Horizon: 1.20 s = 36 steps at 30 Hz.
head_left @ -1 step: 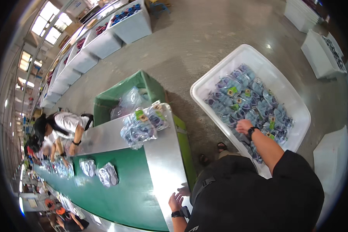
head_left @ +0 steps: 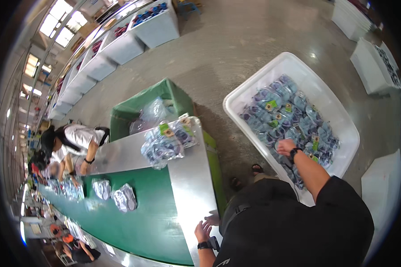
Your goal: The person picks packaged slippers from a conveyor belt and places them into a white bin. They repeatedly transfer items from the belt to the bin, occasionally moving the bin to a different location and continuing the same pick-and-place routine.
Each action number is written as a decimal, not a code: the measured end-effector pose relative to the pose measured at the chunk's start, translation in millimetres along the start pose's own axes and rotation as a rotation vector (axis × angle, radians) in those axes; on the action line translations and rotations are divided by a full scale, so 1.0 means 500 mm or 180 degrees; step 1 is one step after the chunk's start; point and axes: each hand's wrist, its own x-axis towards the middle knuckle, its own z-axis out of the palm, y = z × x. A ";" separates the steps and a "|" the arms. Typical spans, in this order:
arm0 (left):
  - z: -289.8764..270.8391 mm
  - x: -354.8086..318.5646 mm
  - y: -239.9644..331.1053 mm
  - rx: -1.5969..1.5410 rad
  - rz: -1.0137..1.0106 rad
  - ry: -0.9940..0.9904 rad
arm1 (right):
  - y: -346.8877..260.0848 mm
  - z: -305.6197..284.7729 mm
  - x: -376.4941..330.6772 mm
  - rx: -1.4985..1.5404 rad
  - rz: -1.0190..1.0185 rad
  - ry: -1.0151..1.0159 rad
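Packs [head_left: 298,118] heaped in white bin [head_left: 320,83]; R hand [head_left: 286,147] nearer.
Most lie ahead & to R of it, heap's long axis upper L–lower R; fingers curled, can't tell if gripping. L hand [head_left: 203,229] by metal top [head_left: 190,189], fingers loosely apart.

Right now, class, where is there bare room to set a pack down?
Free: the green belt between the two nearest packs and the steel end plate; also that plate, between the bagged pile and the left hand. Crowded: the plate's far corner under the pile, the white tub around the right hand, and the belt beside the co-worker.
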 end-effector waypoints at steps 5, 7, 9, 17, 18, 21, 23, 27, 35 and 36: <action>-0.036 0.044 0.016 -0.0124 -0.0064 -0.0189 | 0.058 -0.064 -0.033 -0.0347 0.0057 0.0277; -0.042 0.067 0.039 -0.0109 -0.0006 -0.0229 | 0.075 -0.073 -0.054 -0.0443 0.0084 0.0527; -0.044 0.090 0.061 0.0000 0.0076 -0.0210 | 0.090 -0.070 -0.069 -0.0361 0.0091 0.0426; -0.040 0.125 0.139 0.0305 0.0070 -0.0383 | 0.083 -0.013 -0.084 -0.0333 -0.0034 0.0259; -0.043 0.124 0.142 0.0312 0.0093 -0.0365 | 0.071 -0.006 -0.086 -0.0355 -0.0036 0.0320; -0.055 0.125 0.139 0.0140 0.0096 -0.0331 | 0.033 0.013 -0.087 -0.0326 -0.0190 0.0294; -0.061 0.127 0.124 0.0121 -0.0030 -0.0227 | 0.004 0.021 -0.079 -0.0150 -0.0270 0.0163; -0.062 0.122 0.080 0.0054 -0.0315 -0.0199 | -0.054 0.038 -0.045 -0.0157 -0.0272 0.0129; -0.001 0.033 0.069 0.1262 0.0071 -0.0432 | -0.148 0.083 0.099 -0.0663 0.0034 0.0061; 0.014 0.018 0.085 0.1253 -0.0078 -0.0213 | -0.150 0.090 0.132 -0.0724 0.0035 0.0045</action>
